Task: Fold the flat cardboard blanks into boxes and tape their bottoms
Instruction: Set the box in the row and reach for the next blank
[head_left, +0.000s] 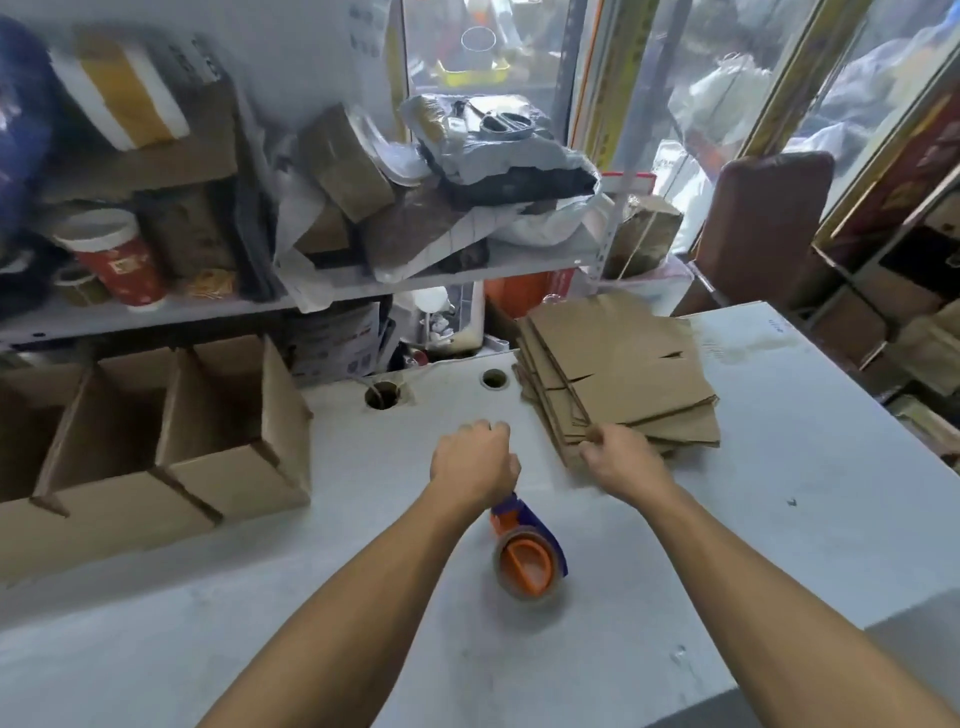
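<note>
Beyond the hands, a grey shelf (363, 283) carries a heap of parcels and plastic mailers (498, 156). Far up to their left stands a red paper cup (117, 257). A brown chair back (763, 208) rises beyond the right hand.

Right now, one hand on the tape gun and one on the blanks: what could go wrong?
1. The right hand pinches the near corner of the blank stack, whose sheets lie fanned; it may lift several or drag the pile.
2. The left hand grips the tape dispenser, so folding a blank would likely be one-handed.
3. The stack's far edge overhangs the table; a tug could tip sheets off.
</note>
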